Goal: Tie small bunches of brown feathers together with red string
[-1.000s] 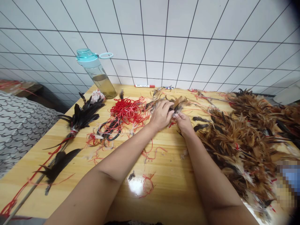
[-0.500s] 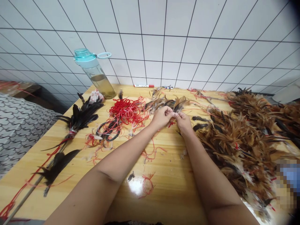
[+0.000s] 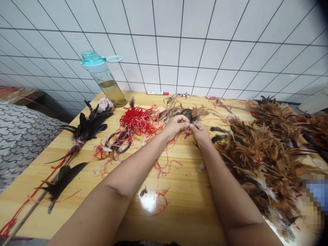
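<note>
My left hand [image 3: 176,127] and my right hand [image 3: 201,134] meet fingertip to fingertip over the middle of the wooden table. Both are closed in a pinch on something too small to make out. Brown and black feathers [image 3: 197,113] fan out just beyond the fingertips; I cannot tell whether the fingers grip their ends. Left of my left hand lies a tangled heap of red string [image 3: 137,119]. Black-handled scissors [image 3: 120,141], partly covered by string, rest in front of that heap. Beside my right forearm spreads a large pile of brown feather bunches [image 3: 261,150].
A water bottle [image 3: 111,90] with a turquoise lid stands at the back left. A red and white marker [image 3: 157,93] lies by the tiled wall. On the left, a stick [image 3: 33,208] carries black feathers [image 3: 89,124]. A loop of red string [image 3: 161,201] lies near the front.
My hands stay pinched together in nearly the same place; the left hand has shifted very slightly left. The other things on the table have not moved.
</note>
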The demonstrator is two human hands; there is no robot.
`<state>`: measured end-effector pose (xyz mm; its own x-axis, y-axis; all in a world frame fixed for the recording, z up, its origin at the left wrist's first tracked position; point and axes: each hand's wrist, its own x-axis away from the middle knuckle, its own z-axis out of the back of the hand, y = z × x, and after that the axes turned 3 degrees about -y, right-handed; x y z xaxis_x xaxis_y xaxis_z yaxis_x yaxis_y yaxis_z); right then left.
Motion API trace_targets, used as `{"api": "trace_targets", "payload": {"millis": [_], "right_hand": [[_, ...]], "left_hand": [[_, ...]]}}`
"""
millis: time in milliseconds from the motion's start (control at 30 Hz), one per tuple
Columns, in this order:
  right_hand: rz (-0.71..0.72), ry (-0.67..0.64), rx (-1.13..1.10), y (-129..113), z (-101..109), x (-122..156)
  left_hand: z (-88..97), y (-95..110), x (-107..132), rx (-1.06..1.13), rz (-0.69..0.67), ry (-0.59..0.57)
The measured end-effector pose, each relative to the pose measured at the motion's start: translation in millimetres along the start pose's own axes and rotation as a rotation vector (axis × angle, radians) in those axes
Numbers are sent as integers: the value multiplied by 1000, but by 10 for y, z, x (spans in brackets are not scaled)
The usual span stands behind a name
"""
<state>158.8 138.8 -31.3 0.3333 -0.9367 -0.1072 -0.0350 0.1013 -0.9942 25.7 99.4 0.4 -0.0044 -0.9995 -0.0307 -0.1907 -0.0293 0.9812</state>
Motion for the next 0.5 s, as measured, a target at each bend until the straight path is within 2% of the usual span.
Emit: {"api": "trace_targets", "payload": {"millis": [133,233,367,500], "right_hand": [[15,0,51,-6,2,1],[43,15,65,-26,9,7],[21,49,35,-72,29,15],[-27,111,26,-73,44,0]], "left_hand": [[6,7,-9,-70,-19,7],[24,17,-21,-205,-45,42],[68,25,-13,-703,-179,100],[39,-30,25,-1138,-257,78]]}}
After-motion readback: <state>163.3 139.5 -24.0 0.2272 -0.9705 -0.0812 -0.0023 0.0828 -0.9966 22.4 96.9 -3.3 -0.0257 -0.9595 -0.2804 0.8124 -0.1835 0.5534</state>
